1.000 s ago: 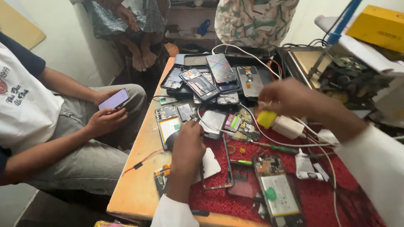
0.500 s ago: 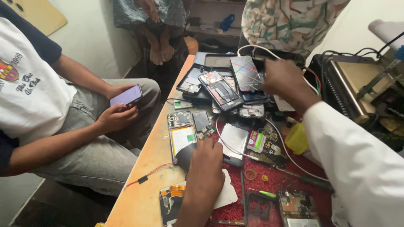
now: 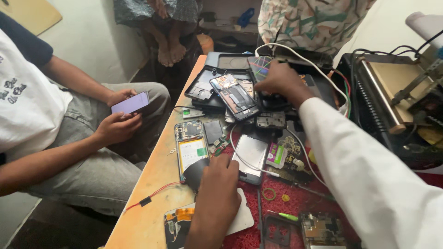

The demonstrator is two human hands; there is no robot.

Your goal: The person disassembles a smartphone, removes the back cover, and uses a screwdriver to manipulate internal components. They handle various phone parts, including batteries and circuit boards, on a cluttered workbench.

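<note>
Orange wood is showing along the near edge of the long table (image 3: 152,184), and a red fuzzy mat (image 3: 295,203) is covering the rest. The left hand (image 3: 219,182) is lying flat, fingers spread, pressing down on a round black flap (image 3: 196,171) that is sticking out from an opened phone with a white battery (image 3: 190,150). Just beside that hand, a silver flat phone back (image 3: 251,154) is resting on the mat, and a white wire (image 3: 258,167) is running across it. The right hand (image 3: 281,80), in a long white sleeve, is reaching far over the table. Its fingers are curling down onto a pile of dark broken phones (image 3: 230,87) at the far end, touching a phone with a shiny rainbow screen (image 3: 259,69). I cannot tell if they are pinching it. A small green tool (image 3: 288,216) is lying near the front. On the left, another person is sitting and holding a purple phone (image 3: 130,102) in both hands.
</note>
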